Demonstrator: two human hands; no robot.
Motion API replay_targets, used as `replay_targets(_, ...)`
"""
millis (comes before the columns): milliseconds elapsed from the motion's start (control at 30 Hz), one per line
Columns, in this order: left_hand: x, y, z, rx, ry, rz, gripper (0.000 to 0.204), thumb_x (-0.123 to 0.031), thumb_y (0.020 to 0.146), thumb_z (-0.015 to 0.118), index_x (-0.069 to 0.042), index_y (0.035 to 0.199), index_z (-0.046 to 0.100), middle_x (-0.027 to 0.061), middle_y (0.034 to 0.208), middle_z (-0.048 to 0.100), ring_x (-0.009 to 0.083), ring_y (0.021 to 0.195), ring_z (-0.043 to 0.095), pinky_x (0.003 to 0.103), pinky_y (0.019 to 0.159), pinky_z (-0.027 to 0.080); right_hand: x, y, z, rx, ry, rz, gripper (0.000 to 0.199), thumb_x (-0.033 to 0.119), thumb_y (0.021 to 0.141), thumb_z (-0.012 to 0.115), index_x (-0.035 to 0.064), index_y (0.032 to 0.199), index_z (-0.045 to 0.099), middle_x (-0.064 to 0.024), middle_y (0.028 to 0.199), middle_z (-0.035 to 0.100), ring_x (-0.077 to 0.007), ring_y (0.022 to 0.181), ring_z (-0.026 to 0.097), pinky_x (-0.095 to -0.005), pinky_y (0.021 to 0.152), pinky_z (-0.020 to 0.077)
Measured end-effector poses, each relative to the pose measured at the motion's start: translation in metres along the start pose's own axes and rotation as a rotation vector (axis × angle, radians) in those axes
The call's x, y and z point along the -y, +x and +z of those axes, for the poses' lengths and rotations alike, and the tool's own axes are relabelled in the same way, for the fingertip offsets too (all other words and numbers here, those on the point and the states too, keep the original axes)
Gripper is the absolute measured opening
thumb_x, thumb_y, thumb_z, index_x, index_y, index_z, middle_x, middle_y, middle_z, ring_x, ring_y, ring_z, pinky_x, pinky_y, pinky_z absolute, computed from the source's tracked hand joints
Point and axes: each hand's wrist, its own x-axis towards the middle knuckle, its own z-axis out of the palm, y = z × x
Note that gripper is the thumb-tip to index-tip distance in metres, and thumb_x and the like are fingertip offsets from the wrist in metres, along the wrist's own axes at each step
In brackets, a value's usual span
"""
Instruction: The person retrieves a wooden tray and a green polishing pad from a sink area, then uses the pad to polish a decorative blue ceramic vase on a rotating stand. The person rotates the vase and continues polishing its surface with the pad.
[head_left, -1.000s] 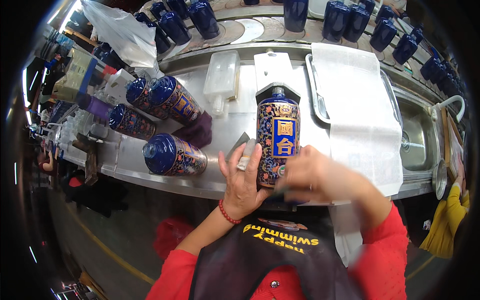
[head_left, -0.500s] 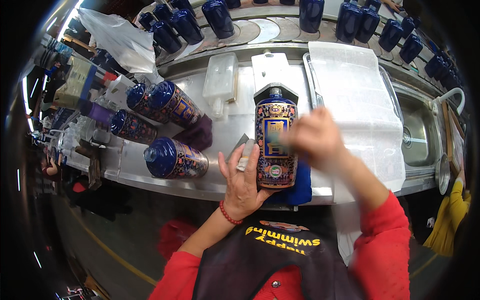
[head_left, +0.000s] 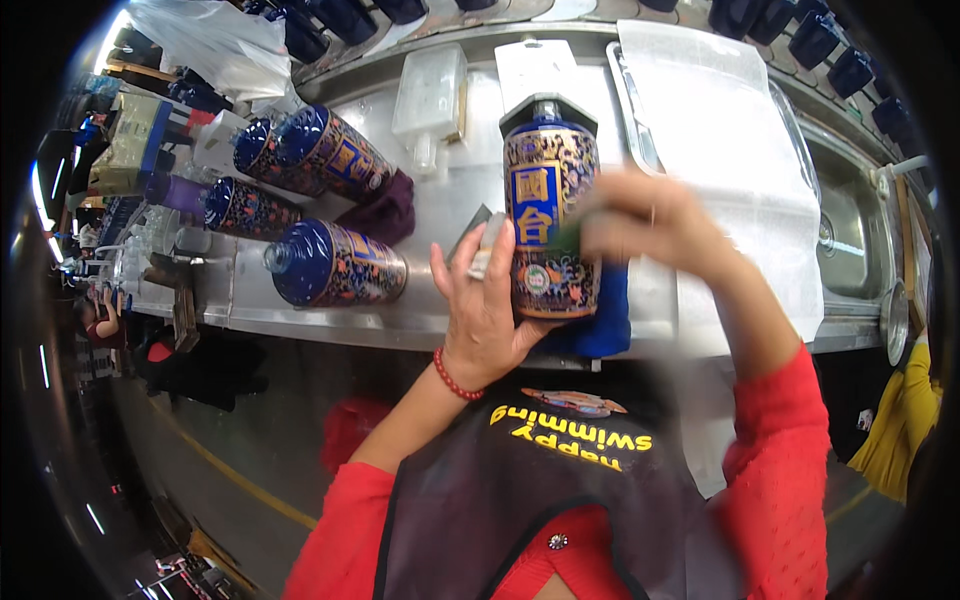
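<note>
My left hand (head_left: 490,305) grips a tall blue bottle (head_left: 548,170) with gold ornament and a blue label, holding it over the steel counter (head_left: 450,190). My right hand (head_left: 650,225) is blurred with motion and presses against the bottle's right side; something dark shows under its fingers, and whether it is a cloth I cannot tell. A blue cloth (head_left: 605,325) lies under the bottle's base at the counter's near edge. A small grey object sticks up between my left fingers.
Several more blue patterned bottles (head_left: 335,265) lie on their sides at the left of the counter. A white cloth (head_left: 720,150) covers a tray at the right, beside a sink (head_left: 850,230). A clear plastic box (head_left: 430,95) and dark blue bottles (head_left: 830,50) stand at the back.
My right hand has moved up from the bottle's base to its middle on the right side. The bottle stays in my left hand.
</note>
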Motion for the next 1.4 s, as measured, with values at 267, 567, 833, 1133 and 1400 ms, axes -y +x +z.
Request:
replay_targets(267,0.004,-0.002,0.001,-0.021,0.011,0.010,0.102,-0.065,0.084,0.068,-0.001,0.155,0.034,0.0174,0.148,0.047,0.0397,0.136,0.040,0.068,0.113,0.005,0.009,-0.029,0.019,0.364,-0.381,-0.432,0.020,0.008,0.078,0.075,0.0116,0.097,0.071,-0.0045,0.087,0.061,-0.0216,0.081,0.061,-0.0367,0.080,0.0484)
replay_targets(567,0.004,-0.002,0.001,-0.008,-0.055,0.000,0.102,-0.062,0.084,0.070,0.004,0.153,0.034,0.0178,0.140,0.055,0.0398,0.135,0.041,0.066,0.114,0.002,-0.006,-0.033,0.020,0.212,-0.417,-0.523,0.022,0.005,0.075,0.075,0.0072,0.096,0.069,-0.0053,0.084,0.061,-0.0261,0.079,0.064,-0.0378,0.070,0.0508)
replay_targets(833,0.003,-0.001,-0.002,0.001,0.050,0.016,0.101,-0.061,0.082,0.072,0.001,0.153,0.036,0.0169,0.145,0.051,0.0397,0.133,0.042,0.067,0.114,0.007,-0.004,-0.022,0.025,-0.080,-0.621,-0.646,0.020,0.005,0.073,0.074,0.0080,0.091,0.069,-0.0073,0.083,0.062,-0.0279,0.071,0.063,-0.0379,0.061,0.0500)
replay_targets(1133,-0.007,0.000,-0.008,0.037,0.088,-0.008,0.103,-0.057,0.081,0.076,0.005,0.151,0.034,0.0212,0.144,0.050,0.0433,0.134,0.041,0.064,0.116,0.007,0.004,0.029,0.012,-0.376,-1.045,-0.727,0.011,0.013,0.071,0.069,0.0147,0.079,0.061,-0.0053,0.074,0.051,-0.0238,0.066,0.055,-0.0379,0.065,0.0422)
replay_targets(1400,-0.002,-0.003,-0.008,0.068,0.047,-0.033,0.104,-0.061,0.085,0.070,0.006,0.153,0.031,0.0183,0.144,0.053,0.0423,0.134,0.042,0.066,0.116,0.006,-0.001,0.034,-0.006,-0.365,-0.702,-0.507,0.026,0.013,0.071,0.077,0.0115,0.096,0.067,-0.0061,0.083,0.059,-0.0265,0.073,0.058,-0.0411,0.070,0.0430)
